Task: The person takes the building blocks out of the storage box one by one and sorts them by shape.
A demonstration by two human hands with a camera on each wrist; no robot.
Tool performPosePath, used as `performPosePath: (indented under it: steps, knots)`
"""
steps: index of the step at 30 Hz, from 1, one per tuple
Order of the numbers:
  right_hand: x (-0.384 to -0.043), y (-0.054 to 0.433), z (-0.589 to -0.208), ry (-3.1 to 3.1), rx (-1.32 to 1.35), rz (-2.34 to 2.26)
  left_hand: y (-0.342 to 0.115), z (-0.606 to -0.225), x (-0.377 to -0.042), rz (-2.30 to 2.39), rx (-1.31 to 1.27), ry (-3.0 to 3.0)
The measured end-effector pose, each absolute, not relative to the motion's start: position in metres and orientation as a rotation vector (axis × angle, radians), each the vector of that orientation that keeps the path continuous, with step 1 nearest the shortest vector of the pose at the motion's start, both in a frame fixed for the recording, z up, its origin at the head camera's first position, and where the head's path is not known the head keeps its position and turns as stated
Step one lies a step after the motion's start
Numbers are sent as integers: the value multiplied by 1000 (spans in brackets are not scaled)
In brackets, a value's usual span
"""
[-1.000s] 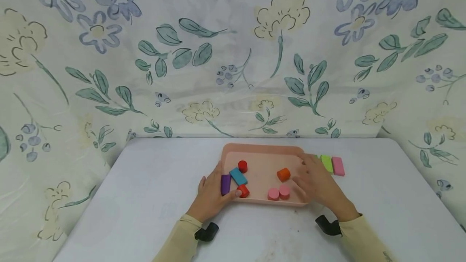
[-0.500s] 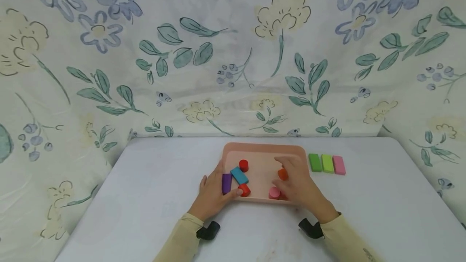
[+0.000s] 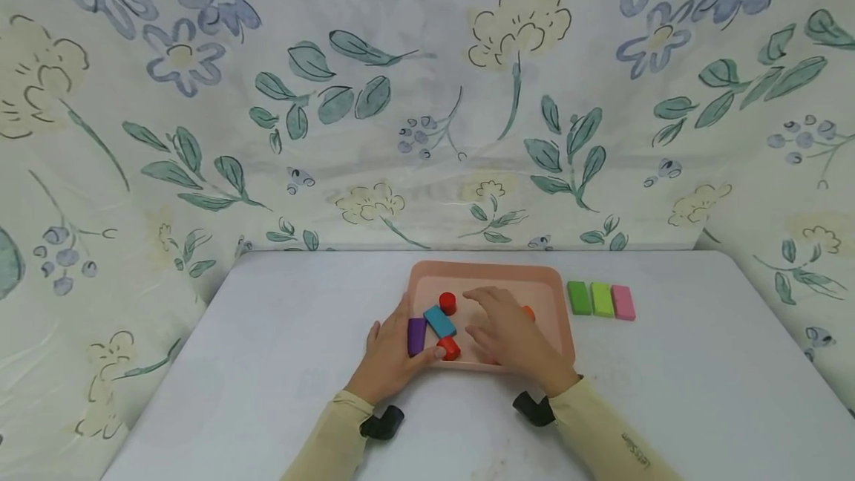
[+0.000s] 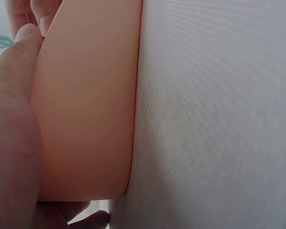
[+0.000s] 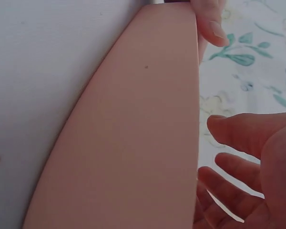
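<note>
My left hand (image 3: 386,362) grips the left end of a shallow pink tray (image 3: 490,267), thumb over its front rim. The tray's outer wall (image 4: 90,105) fills much of the left wrist view. Inside, near that hand, lie a purple block (image 3: 416,337), a blue block (image 3: 439,322), a red cylinder (image 3: 447,303) and another red piece (image 3: 450,348) beside the thumb. My right hand (image 3: 510,336) hovers over the middle of the tray, fingers spread and holding nothing. It partly covers an orange cylinder (image 3: 529,313) and mostly hides the pink discs.
Right of the tray, a green block (image 3: 579,298), a lime block (image 3: 603,300) and a pink block (image 3: 624,303) lie in a row on the white table (image 3: 300,303). A flowered cloth (image 3: 427,191) hangs behind the table.
My right hand has moved left from the tray's right end to its middle, uncovering the green block and covering the pink discs. The left hand has stayed at the tray.
</note>
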State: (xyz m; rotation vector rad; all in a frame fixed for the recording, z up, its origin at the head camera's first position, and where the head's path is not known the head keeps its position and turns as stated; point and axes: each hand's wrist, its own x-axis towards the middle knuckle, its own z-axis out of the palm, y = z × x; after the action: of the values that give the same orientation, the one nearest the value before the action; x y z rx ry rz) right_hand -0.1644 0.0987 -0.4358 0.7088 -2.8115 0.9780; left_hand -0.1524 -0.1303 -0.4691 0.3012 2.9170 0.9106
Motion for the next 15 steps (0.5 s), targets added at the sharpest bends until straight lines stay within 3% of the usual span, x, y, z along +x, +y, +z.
performPosePath:
  steps: [15]
  knots:
    - [-182, 72, -441, -2919, 899, 929, -132, -469, -152, 943, 337, 2914]
